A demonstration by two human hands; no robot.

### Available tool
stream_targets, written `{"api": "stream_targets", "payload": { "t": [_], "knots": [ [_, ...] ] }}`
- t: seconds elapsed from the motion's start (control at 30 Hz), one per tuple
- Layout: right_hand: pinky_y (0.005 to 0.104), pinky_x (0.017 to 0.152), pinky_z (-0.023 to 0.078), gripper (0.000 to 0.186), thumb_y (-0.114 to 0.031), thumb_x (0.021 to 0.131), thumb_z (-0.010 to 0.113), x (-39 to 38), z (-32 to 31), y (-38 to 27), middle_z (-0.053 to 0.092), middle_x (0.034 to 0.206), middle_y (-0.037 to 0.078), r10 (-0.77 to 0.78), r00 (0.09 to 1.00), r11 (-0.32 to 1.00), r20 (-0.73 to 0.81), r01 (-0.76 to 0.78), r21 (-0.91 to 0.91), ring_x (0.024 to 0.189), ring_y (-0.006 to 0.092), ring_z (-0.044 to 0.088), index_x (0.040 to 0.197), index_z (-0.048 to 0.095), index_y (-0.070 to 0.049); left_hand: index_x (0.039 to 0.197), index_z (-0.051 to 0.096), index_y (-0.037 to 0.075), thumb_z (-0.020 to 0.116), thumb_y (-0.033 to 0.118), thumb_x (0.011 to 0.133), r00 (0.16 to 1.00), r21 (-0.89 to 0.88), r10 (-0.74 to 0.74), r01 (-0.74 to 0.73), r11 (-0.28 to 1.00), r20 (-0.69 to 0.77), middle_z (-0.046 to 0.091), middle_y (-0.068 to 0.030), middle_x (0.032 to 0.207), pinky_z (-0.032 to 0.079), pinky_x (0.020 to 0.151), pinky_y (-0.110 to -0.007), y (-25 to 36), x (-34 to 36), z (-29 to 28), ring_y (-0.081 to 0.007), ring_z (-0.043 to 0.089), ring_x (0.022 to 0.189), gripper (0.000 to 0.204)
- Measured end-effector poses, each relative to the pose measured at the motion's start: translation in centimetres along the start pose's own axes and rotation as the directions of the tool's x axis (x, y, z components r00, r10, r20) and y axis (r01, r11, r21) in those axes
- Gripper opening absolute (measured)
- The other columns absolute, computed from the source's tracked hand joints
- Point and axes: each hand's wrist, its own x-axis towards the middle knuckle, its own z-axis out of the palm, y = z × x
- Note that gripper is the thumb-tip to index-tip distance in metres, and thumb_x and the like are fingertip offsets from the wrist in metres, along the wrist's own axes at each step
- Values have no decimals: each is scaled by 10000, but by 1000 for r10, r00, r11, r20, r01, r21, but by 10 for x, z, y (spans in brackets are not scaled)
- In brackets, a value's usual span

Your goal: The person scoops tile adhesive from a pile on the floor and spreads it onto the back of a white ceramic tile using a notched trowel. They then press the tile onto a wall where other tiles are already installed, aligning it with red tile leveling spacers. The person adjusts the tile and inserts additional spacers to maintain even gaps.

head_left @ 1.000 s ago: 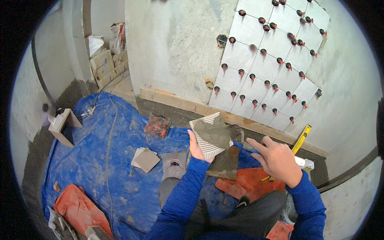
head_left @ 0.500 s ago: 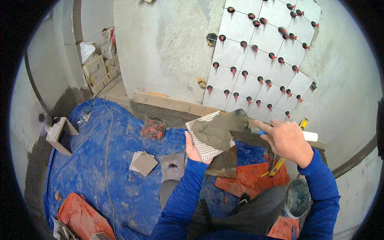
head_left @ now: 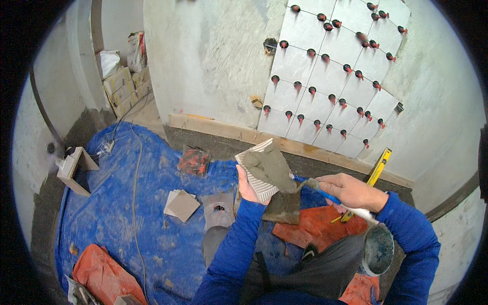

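Observation:
My left hand [head_left: 247,186] is closed on the near left edge of a tile [head_left: 265,190], held tilted with its ridged back up. Grey mortar [head_left: 276,166] covers much of that back, leaving pale ridges bare along the left and lower sides. To the right, my right hand [head_left: 349,190] grips a trowel [head_left: 329,195] by its blue and white handle. The trowel's front end is at the tile's lower right corner; its blade is hard to make out there. A mortar-smeared board [head_left: 282,208] lies below the tile.
Wall tiles [head_left: 310,109] with black and red levelling clips rise ahead above a wooden batten [head_left: 223,128]. A yellow level [head_left: 378,168] leans at right, near a bucket [head_left: 378,249]. Small tiles [head_left: 182,205] and a bag of red clips [head_left: 194,161] lie on blue sheeting [head_left: 168,244].
My right hand has drawn the trowel back toward me, off the mortar's upper right side to the tile's lower right corner. The mortar now lies spread closer over the tile; my left hand stays nearly still.

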Motion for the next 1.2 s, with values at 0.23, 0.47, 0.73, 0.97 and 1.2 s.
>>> {"api": "stream_targets", "payload": {
  "t": [0.23, 0.47, 0.73, 0.97, 1.2],
  "knots": [
    [473, 719, 542, 374, -223, 988, 643, -13, -40, 2, 667, 886, 178, -641, 747, 535, -175, 271, -800, 803, 404, 667, 1347, 668, -122, 1524, 479, 76, 466, 656, 1037, 989, -133, -8, -12, 991, -151, 527, -183, 1531, 382, 1179, -601, 9, 6, -12, -408, 519, 1381, 757],
    [449, 660, 511, 421, -214, 937, 721, -26, 19, 39, 561, 847, 134, -572, 718, 680, -398, 144, -719, 757, 348, 620, 1348, 676, -139, 1534, 473, 86, 488, 662, 1021, 990, -192, 15, -42, 980, -142, 498, -205, 1559, 326, 1203, -645, 20, 11, -20, -440, 472, 1421, 772],
    [458, 629, 508, 396, -211, 930, 728, -8, 39, 53, 569, 825, 101, -652, 627, 600, -426, 84, -795, 715, 331, 611, 1319, 700, -141, 1531, 484, 97, 496, 659, 1016, 990, -130, 43, -60, 990, -134, 503, -189, 1561, 359, 1185, -640, 21, 7, -8, -431, 489, 1410, 762],
    [366, 562, 523, 405, -274, 1086, 576, -3, 44, 38, 631, 729, 105, -115, 961, 991, -252, 129, 39, 556, 179, 632, 1393, 631, -15, 1528, 486, 107, 478, 669, 1024, 984, -66, 134, -143, 988, -121, 527, -159, 1540, 403, 1173, -591, 18, 10, -1, -395, 528, 1378, 755],
    [414, 675, 566, 380, -248, 1074, 559, 12, 27, 18, 687, 768, 199, -297, 946, 929, -128, 255, -269, 684, 329, 702, 1338, 660, 5, 1540, 474, 125, 477, 713, 1009, 985, 34, 98, -94, 995, -142, 542, -132, 1529, 453, 1139, -559, 14, 7, -6, -371, 562, 1352, 792]
  ]
}}
